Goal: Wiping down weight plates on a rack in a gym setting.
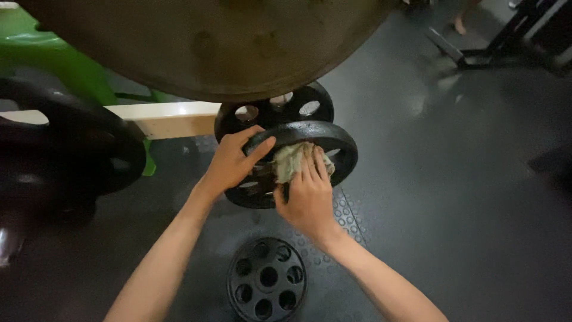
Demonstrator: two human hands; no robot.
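Weight plate (342, 146), black with round cut-outs, stands on edge on a storage peg at the middle of the view, in front of a second black plate (298, 104) of like pattern just behind it.

Fingers of the right hand (310, 194) lie flat and together on a pale crumpled cloth (291, 161), pressing it against the face of the front plate; the hand is not clenched, and the cloth is pinned under the fingertips rather than gripped in a fist. Fingers of the left hand (229, 164) curl over the upper left rim of the same plate, thumb extended along the edge, grasping the rim.

Both wrists are slightly bent upward. Both forearms are bare and run from the lower edge of the view, converging on the plate; the left enters from lower left, the right from lower right.

Below the hands, a smaller black plate with round holes (266, 279) lies flat on the floor. The floor (465, 197) is dark rubber matting, partly studded near the plates. A large worn disc (208, 42) fills the top of the view. A cream-coloured bar (167, 118) and a green frame (53, 59) stand at left, beside further dark plates (71, 149). Black equipment legs (500, 42) stand at upper right.
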